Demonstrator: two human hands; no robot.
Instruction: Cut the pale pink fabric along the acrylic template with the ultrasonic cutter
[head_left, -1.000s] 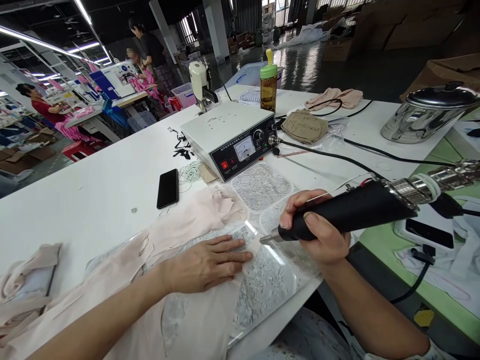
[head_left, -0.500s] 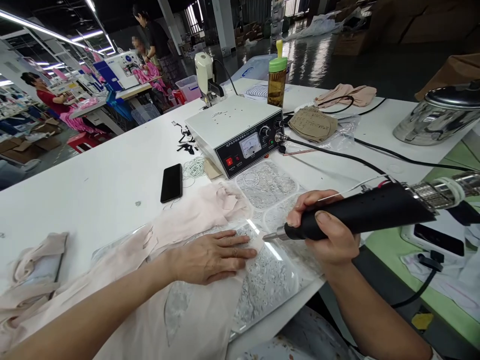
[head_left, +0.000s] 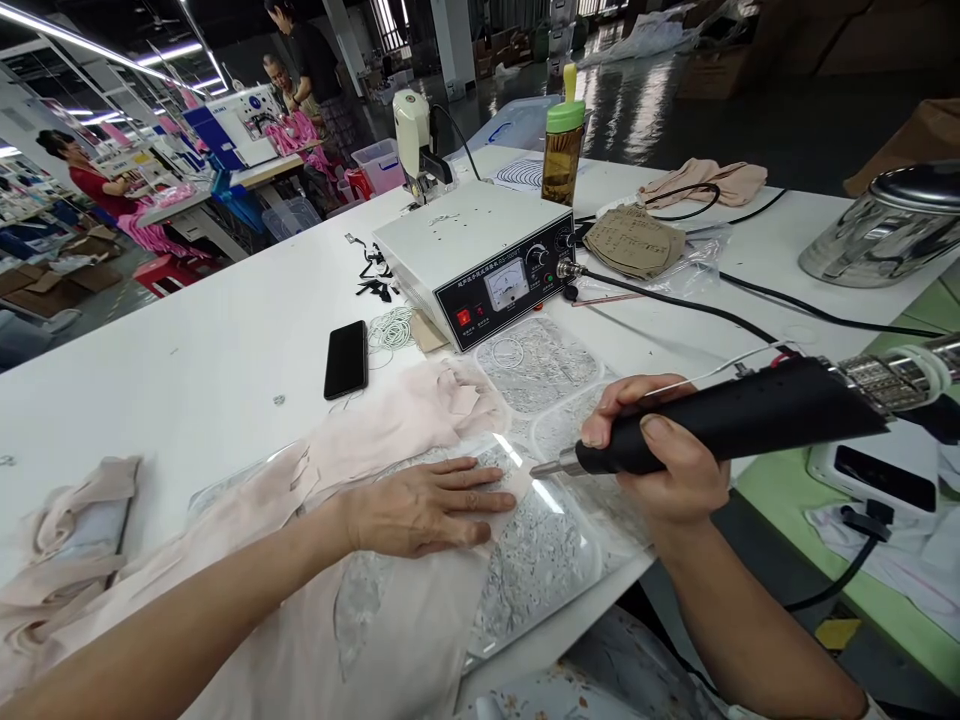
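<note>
My left hand (head_left: 427, 505) lies flat, fingers stretched out, on thin pale pink fabric (head_left: 427, 610). Beneath the fabric is a glossy clear plate (head_left: 536, 565) over a grey speckled surface. Wrapped round the black body of a handheld ultrasonic cutter (head_left: 739, 420) is my right hand (head_left: 667, 455). The cutter's metal tip points left, close to the fabric edge by my left fingertips; whether it touches cannot be made out. A black cable joins the tool side to a control box (head_left: 487, 265) with a dial meter and a red switch.
A black phone (head_left: 346, 360) and pale cord (head_left: 391, 328) lie left of the box. Behind it stand a bottle with a green lid (head_left: 562, 150) and a small cream machine (head_left: 412, 135). A glass jar (head_left: 862, 235) stands at right. People work at sewing machines at far left.
The whole view has shifted slightly. Both hands and the cutter keep nearly the same place relative to the fabric.
</note>
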